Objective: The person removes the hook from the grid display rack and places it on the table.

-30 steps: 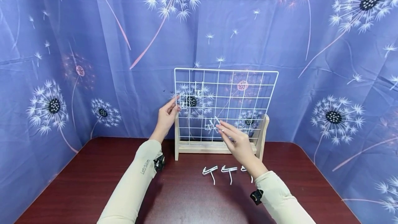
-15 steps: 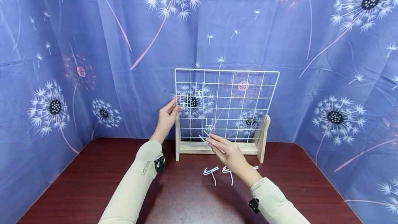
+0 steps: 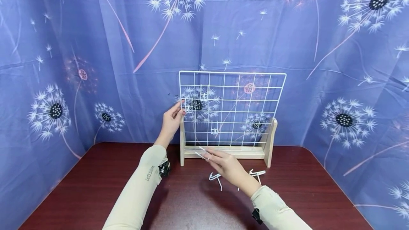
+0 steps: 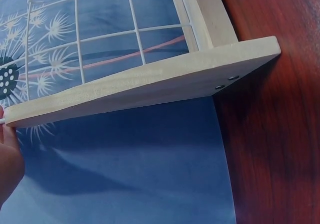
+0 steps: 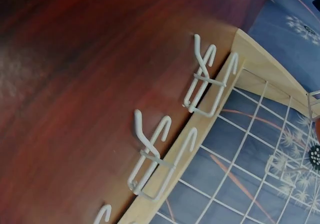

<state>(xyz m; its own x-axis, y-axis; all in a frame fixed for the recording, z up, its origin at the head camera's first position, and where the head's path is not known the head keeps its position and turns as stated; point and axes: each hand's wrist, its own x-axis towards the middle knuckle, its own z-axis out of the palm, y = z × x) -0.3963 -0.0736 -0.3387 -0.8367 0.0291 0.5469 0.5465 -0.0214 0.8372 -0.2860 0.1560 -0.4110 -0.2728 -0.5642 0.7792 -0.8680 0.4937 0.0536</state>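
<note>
A white wire grid panel [image 3: 236, 111] stands upright in a wooden stand [image 3: 270, 143]. My left hand [image 3: 170, 121] pinches the panel's left edge between thumb and fingers, just above the stand's left post; only part of that hand [image 4: 9, 169] enters the left wrist view. Low in front of the stand's base, my right hand [image 3: 229, 166] pinches a white wire hook [image 3: 200, 152], prongs pointing up and left. Three like hooks lie on the table: the left one [image 3: 216, 176], the right one [image 3: 257, 173], and a middle one mostly hidden by my right hand. The right wrist view shows no right hand.
Several white hooks, among them a lower hook [image 3: 214, 129], hang on the panel's left half. The dark red-brown table [image 3: 188, 201] runs back to a blue dandelion-print curtain [image 3: 137, 45], which closes in behind and on both sides.
My right hand has moved down and left with its hook, away from the grid to below the hook hanging low on it. My left hand has kept its place on the edge.
</note>
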